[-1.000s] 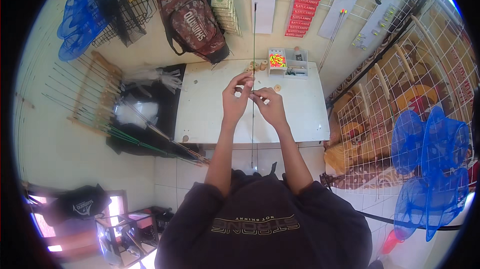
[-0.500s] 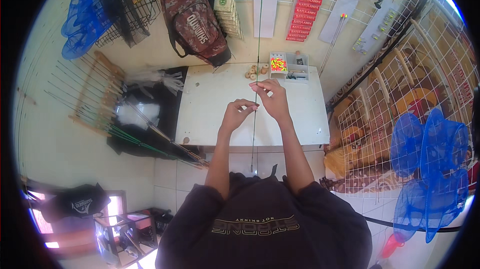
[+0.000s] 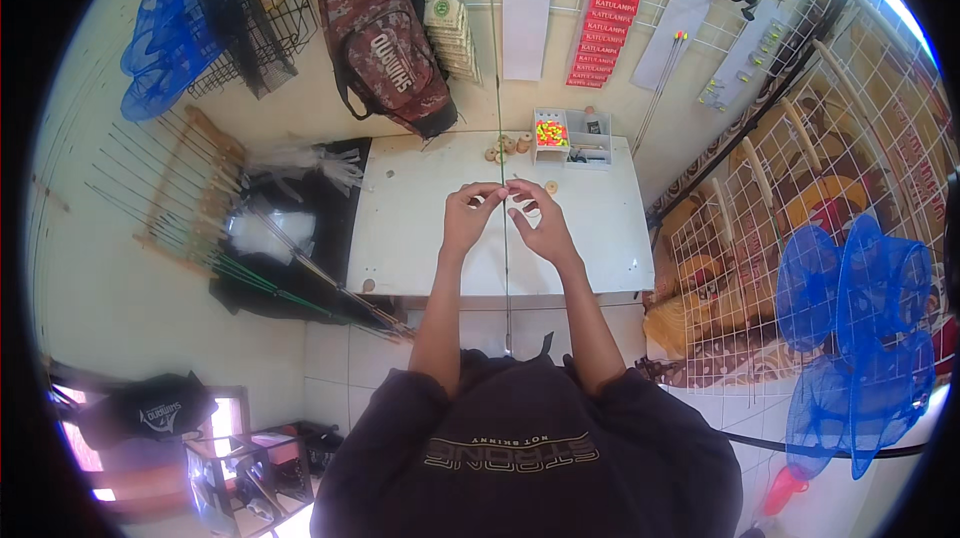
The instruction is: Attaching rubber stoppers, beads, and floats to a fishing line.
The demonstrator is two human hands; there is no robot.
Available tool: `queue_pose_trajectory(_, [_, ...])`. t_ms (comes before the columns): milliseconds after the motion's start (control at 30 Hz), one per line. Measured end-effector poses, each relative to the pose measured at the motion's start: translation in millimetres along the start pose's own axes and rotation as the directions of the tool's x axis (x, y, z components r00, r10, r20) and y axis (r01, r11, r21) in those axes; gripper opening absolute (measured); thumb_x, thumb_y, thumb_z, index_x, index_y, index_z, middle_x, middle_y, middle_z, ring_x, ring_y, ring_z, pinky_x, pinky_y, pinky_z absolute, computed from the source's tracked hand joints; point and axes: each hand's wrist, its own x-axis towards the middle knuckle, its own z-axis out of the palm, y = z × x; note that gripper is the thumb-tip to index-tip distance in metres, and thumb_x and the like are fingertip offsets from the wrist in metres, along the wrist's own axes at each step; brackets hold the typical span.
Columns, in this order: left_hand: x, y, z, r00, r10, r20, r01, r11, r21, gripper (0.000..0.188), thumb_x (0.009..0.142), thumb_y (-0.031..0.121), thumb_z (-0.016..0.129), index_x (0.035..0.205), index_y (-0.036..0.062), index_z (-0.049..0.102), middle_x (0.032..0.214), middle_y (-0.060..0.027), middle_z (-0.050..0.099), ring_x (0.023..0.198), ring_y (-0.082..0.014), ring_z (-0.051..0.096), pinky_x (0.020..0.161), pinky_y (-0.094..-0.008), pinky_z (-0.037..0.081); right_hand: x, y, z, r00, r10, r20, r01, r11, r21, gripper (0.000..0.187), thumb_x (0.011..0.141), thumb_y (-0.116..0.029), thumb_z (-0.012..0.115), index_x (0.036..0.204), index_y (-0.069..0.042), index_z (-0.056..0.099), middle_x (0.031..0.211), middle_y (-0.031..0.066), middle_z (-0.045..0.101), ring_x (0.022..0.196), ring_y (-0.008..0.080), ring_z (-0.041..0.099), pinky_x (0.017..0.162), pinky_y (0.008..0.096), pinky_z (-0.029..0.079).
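Spools and tray obstruct beyond the hands; the table lies open leftward.

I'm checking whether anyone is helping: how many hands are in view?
2: the left hand, pinching the thin rod above the white table, and the right hand, just to its right; whether that one touches the rod is unclear. No others show.

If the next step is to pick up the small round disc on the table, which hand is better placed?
Probably the right hand: the disc lies nearer it, and its thumb stands apart from its fingers, while the left hand pinches the thin rod.
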Motion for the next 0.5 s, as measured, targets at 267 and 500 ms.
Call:
queue_pose_trajectory(267, [4,10,2,1.000,0.021,-0.021,-0.022,0.999,-0.034,0.017,0.081,0.024,0.073,0.089,0.0086,0.074,0.080,-0.0020,0.070,0.071,-0.0096,0.054,0.066,-0.0267,0.040,1,-3,2,0.989,-0.107,-0.098,0.092,0.985,-0.149,0.055,0.074,-0.008,0.073,0.124,-0.015,0.051,0.117,0.0073,0.048,0.094,0.0194,0.055,0.079,0.0331,0.046])
queue_pose_trajectory(500, [1,7,0,0.999,-0.039,0.018,0.039,0.999,-0.022,0.020,0.081,0.026,0.072,0.090,0.0081,0.074,0.084,-0.0010,0.071,0.075,-0.0085,0.057,0.072,-0.0273,0.040,3,0,12,0.972,-0.150,-0.179,0.127,0.982,-0.138,0.052,0.072,-0.009,0.076,0.119,-0.011,0.053,0.112,0.0076,0.051,0.088,0.0191,0.057,0.074,0.0312,0.047])
